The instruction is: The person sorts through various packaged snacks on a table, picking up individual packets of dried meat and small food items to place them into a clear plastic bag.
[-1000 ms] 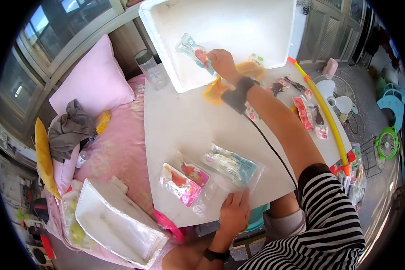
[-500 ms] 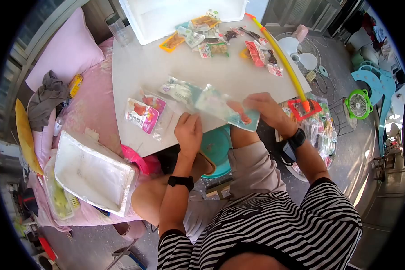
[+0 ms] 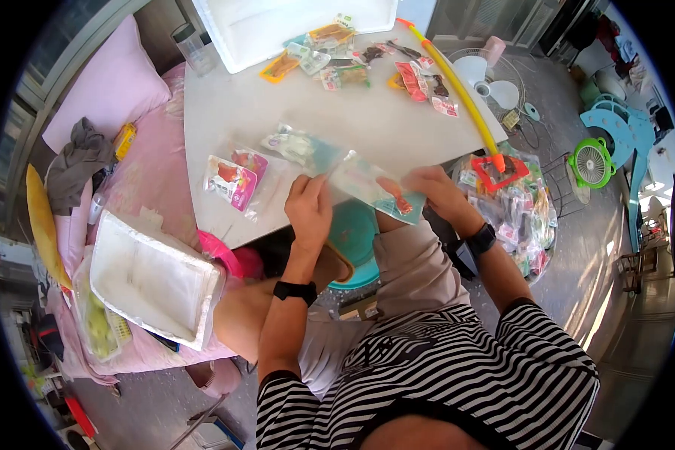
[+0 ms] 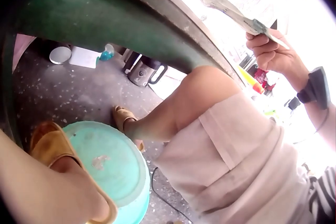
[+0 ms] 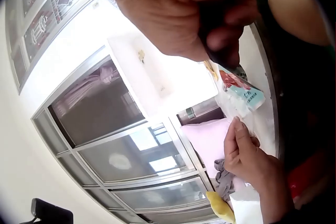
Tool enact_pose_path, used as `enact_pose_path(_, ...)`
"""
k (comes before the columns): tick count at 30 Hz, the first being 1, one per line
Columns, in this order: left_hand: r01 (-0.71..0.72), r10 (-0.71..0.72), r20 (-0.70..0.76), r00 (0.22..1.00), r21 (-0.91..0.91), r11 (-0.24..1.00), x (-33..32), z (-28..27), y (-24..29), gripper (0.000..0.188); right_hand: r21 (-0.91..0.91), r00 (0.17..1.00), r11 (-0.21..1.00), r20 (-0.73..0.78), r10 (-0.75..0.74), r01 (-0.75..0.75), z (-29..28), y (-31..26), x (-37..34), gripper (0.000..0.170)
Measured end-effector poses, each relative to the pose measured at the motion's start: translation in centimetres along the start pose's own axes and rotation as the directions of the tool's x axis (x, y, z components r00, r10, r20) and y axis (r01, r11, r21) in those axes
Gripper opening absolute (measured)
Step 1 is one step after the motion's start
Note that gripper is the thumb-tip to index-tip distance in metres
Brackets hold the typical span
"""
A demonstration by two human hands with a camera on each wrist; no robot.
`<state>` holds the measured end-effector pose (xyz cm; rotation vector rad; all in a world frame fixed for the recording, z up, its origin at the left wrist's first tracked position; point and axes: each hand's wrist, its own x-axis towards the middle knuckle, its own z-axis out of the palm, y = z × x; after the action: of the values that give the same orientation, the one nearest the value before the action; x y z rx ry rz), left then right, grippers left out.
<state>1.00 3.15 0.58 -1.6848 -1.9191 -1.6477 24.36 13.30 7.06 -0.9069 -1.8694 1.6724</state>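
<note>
Here we are at the near edge of the table [image 3: 221,109], and the right hand [image 3: 437,193] has the teal packet [image 3: 367,187] pinched between thumb and curled fingers, the pack angled out over the edge with its reddish print toward the right end. On the other side, the left hand [image 3: 307,212] sits with fingers bent and thumb against the forefinger, right by the packet's left end; whether it has caught the plastic there, we cannot tell.

Just beyond lies a second pale teal pack [image 3: 296,148], and to its left we see the pink-and-white packets [image 3: 232,182] overlapping flat on the tabletop. Up at the far side, a cluster of small packs, an orange one [image 3: 280,67] among them, lies by the white foam box [image 3: 236,37], with a red packet [image 3: 412,81] off to the right. A yellow tube [image 3: 461,90] (orange at both tips) runs along the right side. Below it we spot a heap of colourful packets [image 3: 532,214], well apart from the left hand.
</note>
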Motion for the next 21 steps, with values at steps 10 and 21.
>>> enact_pose_path(10,-0.126,0.125,0.012,0.992,0.104,0.987,0.1,0.0,1.4,0.018,0.116,0.985,0.982,0.068,-0.157,0.148,6.2,4.1,9.9,0.022)
enact_pose_path(21,-0.037,0.037,-0.003,0.999,0.115,0.993,-0.4,0.3,0.2,0.015,0.474,0.976,0.854,0.138,0.168,-0.214,8.3,2.1,8.3,0.019)
